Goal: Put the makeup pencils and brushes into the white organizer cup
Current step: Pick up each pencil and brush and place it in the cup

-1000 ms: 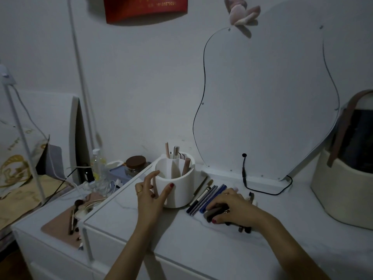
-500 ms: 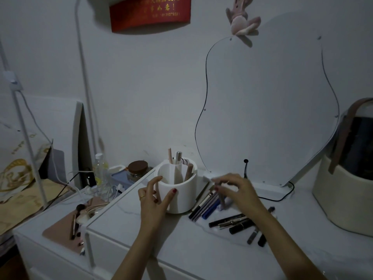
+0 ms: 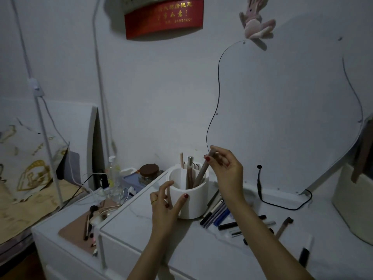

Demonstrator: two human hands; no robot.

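Right grip [image 3: 226, 168] pinching pencil [image 3: 203, 170] top, tip inside cup [image 3: 191, 201]

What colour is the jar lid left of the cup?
Brown, on the jar lid, seen in the head view.

Your white tabletop [image 3: 197, 257] fills the lower middle of the frame. On it stand the white cup [image 3: 191, 201] at center and a cream basket [image 3: 351, 201] at far right; pencils [image 3: 217, 213] lie scattered between them.
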